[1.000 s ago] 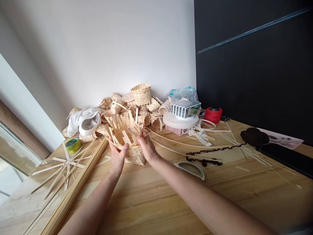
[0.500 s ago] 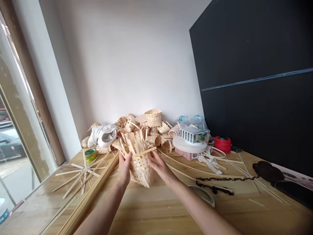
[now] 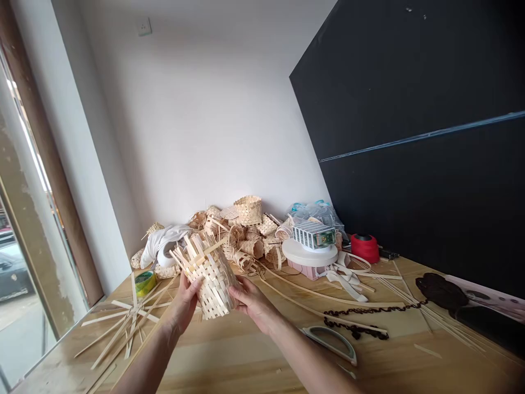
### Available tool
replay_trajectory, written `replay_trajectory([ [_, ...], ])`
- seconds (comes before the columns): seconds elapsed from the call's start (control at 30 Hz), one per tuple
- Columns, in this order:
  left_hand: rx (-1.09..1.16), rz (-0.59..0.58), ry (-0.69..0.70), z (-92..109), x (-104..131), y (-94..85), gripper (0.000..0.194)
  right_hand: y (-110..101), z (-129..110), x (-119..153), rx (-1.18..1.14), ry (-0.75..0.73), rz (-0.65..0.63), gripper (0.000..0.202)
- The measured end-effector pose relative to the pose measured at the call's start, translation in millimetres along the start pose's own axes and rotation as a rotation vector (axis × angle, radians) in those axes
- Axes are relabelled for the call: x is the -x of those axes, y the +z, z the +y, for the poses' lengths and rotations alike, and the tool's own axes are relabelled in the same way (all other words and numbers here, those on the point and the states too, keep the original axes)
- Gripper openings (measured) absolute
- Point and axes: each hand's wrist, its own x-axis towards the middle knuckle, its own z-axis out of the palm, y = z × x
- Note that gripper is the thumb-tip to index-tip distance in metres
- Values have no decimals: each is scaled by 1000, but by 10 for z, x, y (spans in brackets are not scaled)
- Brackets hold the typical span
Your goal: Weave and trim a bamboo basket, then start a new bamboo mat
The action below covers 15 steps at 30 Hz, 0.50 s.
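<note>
A half-woven basket [image 3: 215, 287] of pale wood strips is held up between my two hands over the table. Loose strip ends stick up from its rim, which leans to the left. My left hand [image 3: 186, 301] grips its left side, thumb on the weave. My right hand [image 3: 248, 298] closes on the lower right side, with some fingers hidden behind the basket. Directly behind it lies a heap of woven baskets [image 3: 250, 246], one upright basket [image 3: 248, 210] on top.
Crossed strips [image 3: 133, 312] and a yellow-green tape roll [image 3: 145, 283] lie at left. On the right are scissors [image 3: 334, 339], a dark braided cord [image 3: 369, 310], a red thread spool [image 3: 365, 248], and a white turntable [image 3: 309, 253] bearing a small box [image 3: 314, 235].
The basket has turned in my hands: its loose ends tip left and its base swings right. My right hand has moved down along its side. The camera view has shifted too.
</note>
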Motion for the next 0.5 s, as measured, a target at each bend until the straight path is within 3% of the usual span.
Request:
replay_trajectory([
  [0.07, -9, -39, -48, -60, -21, 17, 69, -22, 28, -12, -29, -43, 25, 54],
  [0.2, -35, -6, -58, -248, -90, 54, 64, -91, 157, -32, -50, -186, 65, 56],
  [0.5, 27, 10, -190, -543, -1, 33, 75, -208, 366, -43, 322, -253, 244, 63],
])
